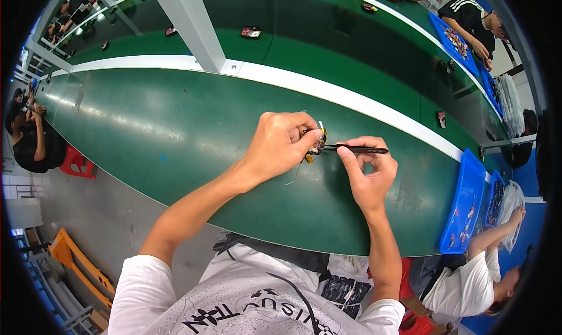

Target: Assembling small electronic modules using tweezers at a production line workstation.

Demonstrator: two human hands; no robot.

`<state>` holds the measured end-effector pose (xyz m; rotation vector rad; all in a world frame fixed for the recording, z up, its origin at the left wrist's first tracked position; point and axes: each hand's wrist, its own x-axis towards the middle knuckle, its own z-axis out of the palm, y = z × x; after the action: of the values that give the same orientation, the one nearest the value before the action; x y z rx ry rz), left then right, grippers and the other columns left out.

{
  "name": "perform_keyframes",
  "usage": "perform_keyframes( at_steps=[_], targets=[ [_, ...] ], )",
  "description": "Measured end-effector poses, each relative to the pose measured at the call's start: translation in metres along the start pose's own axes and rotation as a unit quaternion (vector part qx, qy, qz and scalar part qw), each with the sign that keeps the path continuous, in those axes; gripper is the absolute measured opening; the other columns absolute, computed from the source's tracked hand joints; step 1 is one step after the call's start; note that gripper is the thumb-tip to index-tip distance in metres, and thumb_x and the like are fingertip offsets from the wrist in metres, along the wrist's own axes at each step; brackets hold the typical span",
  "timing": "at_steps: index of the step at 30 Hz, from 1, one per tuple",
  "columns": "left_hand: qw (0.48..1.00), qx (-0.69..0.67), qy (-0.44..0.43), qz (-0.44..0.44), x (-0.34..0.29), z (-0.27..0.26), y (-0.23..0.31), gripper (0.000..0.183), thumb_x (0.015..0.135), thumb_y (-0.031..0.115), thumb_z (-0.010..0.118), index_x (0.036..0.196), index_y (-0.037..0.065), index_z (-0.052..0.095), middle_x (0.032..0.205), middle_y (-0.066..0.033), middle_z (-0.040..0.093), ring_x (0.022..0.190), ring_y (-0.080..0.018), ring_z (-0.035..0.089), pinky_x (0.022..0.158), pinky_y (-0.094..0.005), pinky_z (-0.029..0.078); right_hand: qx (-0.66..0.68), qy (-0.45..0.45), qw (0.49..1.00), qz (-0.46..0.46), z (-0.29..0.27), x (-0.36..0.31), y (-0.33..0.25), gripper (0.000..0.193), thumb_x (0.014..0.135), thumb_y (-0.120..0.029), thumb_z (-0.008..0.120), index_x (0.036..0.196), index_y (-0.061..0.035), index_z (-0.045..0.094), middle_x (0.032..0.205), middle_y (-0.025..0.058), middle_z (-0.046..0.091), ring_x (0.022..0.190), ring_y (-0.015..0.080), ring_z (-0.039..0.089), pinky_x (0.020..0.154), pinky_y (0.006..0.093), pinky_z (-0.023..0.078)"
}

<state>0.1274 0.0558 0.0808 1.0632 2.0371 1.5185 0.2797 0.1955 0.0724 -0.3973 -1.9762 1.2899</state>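
My left hand (276, 143) pinches a small electronic assembly (314, 151) with dark, yellow and whitish parts, just above the green worktable (228, 109). Its fingers cover much of the piece, so its exact kind is hard to make out. In my right hand (372, 170) is a pair of black tweezers (364, 150), gripped between thumb and fingers and lying nearly level. The tweezers' tips point left and meet the right side of the assembly; whether they clasp a part of it is too small to tell. A thin pale thread or wire (288, 183) lies on the tabletop below.
A blue tray (462, 203) with small parts stands at the table's right end, near a co-worker in a white shirt (465, 291). Beyond the white rail (281, 83) runs a green belt carrying small dark devices (250, 32). A grey post (190, 30) rises from the rail.
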Motion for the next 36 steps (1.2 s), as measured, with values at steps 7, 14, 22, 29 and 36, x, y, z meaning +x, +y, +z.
perform_keyframes(
  at_steps=[7,14,22,29,36],
  targets=[
    [0.998,-0.022,-0.03,-0.043,0.001,-0.005,0.009,0.011,0.092,0.007,0.072,0.094,-0.003,0.074,0.067,-0.0024,0.07,0.052,-0.0011,0.055,0.045,-0.0215,0.04,0.072,-0.01,0.995,0.069,-0.004,0.001,-0.002,0.016,0.087,0.002,0.077,0.097,0.0029,0.065,0.089,0.0082,0.075,0.056,0.0004,0.05,0.052,0.017,0.039],
    [0.996,-0.074,-0.043,-0.025,-0.001,-0.004,0.007,0.01,0.092,0.005,0.071,0.097,-0.004,0.073,0.078,-0.0051,0.073,0.059,-0.002,0.059,0.051,-0.0208,0.044,0.153,-0.02,0.97,0.186,-0.009,0.005,-0.015,0.015,0.09,0.002,0.075,0.1,0.0037,0.064,0.09,0.0098,0.072,0.074,0.0072,0.065,0.063,0.0185,0.048],
    [0.996,-0.029,-0.045,0.066,0.0,-0.009,0.004,0.007,0.091,0.0,0.072,0.095,-0.005,0.074,0.078,-0.0078,0.074,0.057,-0.0023,0.058,0.05,-0.0212,0.043,0.153,-0.044,0.963,0.22,-0.011,0.007,-0.018,0.014,0.09,0.003,0.075,0.099,0.0043,0.065,0.087,0.0063,0.07,0.074,0.0071,0.065,0.064,0.0188,0.049],
    [0.997,-0.044,-0.06,0.033,-0.002,-0.011,0.01,0.006,0.09,0.0,0.072,0.095,-0.004,0.074,0.077,-0.007,0.074,0.056,-0.0025,0.056,0.049,-0.021,0.042,0.151,-0.046,0.964,0.214,-0.01,0.005,-0.017,0.014,0.089,0.004,0.075,0.099,0.004,0.065,0.087,0.0064,0.07,0.074,0.0066,0.066,0.063,0.0179,0.048],
    [0.996,-0.024,-0.064,0.052,-0.002,-0.015,0.011,0.005,0.088,0.001,0.075,0.092,-0.002,0.075,0.069,-0.0059,0.069,0.051,-0.0038,0.05,0.046,-0.0246,0.035,0.143,-0.055,0.966,0.207,-0.008,0.005,-0.017,0.014,0.089,0.003,0.076,0.098,0.0037,0.065,0.085,0.0058,0.07,0.072,0.0058,0.065,0.061,0.0174,0.047]
  ],
)
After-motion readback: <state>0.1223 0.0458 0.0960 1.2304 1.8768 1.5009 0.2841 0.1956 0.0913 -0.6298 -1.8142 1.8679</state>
